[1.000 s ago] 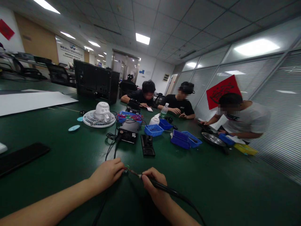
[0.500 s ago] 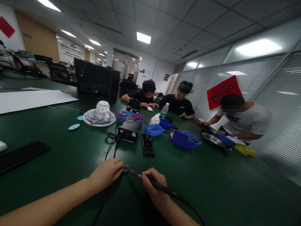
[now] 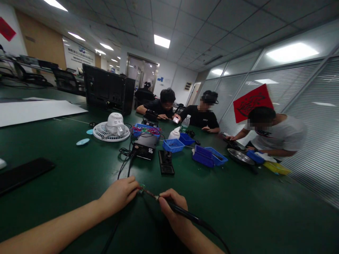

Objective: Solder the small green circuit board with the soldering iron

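Observation:
My right hand (image 3: 174, 209) is closed round the black handle of a soldering iron (image 3: 182, 212), whose cord trails off to the lower right. The iron's tip points left and meets a small green circuit board (image 3: 143, 187) on the table. From the left, my left hand (image 3: 122, 192) pinches a thin red wire (image 3: 139, 188) at the board's edge. Its fingertips partly hide the wire. Whether the tip touches the wire or only the board is too small to tell.
Beyond my hands stand a black soldering station (image 3: 144, 146), a dark stand (image 3: 166, 163) and a blue tray of wired boards (image 3: 145, 130). White fan parts (image 3: 111, 131) lie left of them, blue bins (image 3: 173, 145) right. Several people sit or lean across the green table (image 3: 225, 204).
Both my hands, the iron and the board stay practically in place. Across the table, a person has raised and tilted a small phone-like object that lay lower before.

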{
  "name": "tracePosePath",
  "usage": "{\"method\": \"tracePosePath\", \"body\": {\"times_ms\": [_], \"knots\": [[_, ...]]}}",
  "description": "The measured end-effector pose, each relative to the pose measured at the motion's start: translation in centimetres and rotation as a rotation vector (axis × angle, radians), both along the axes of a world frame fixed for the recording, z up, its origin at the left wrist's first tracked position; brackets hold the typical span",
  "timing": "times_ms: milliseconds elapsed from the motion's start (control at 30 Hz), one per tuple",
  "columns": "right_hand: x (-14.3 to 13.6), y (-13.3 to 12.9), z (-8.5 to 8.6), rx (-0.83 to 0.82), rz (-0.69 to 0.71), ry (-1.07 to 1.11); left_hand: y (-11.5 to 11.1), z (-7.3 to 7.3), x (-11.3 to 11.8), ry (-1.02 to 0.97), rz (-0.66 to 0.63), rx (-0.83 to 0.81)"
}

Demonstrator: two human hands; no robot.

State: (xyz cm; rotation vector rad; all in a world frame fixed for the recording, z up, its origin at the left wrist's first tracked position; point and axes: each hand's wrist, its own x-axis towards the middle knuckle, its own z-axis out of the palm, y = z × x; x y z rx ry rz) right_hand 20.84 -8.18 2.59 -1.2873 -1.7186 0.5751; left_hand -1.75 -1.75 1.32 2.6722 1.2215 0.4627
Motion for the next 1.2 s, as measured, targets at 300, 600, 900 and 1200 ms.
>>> {"method": "tracePosePath", "body": {"times_ms": [300, 600, 900, 1200], "knots": [[0.27, 0.01, -0.26, 0.028, -0.027, -0.009, 0.03, -0.31, -0.19, -0.013, -0.004, 0.006], [0.00, -0.02, 0.38, 0.007, -0.013, -0.001, -0.01, -0.22, -0.07, -0.016, -0.015, 0.006], [0.00, 0.00, 0.31, 0.002, -0.009, -0.018, -0.06, -0.10, -0.10, 0.007, -0.005, -0.006], [0.07, -0.02, 0.29, -0.021, 0.009, -0.015, 0.00, -0.09, -0.08, -0.005, -0.015, -0.002]]}}
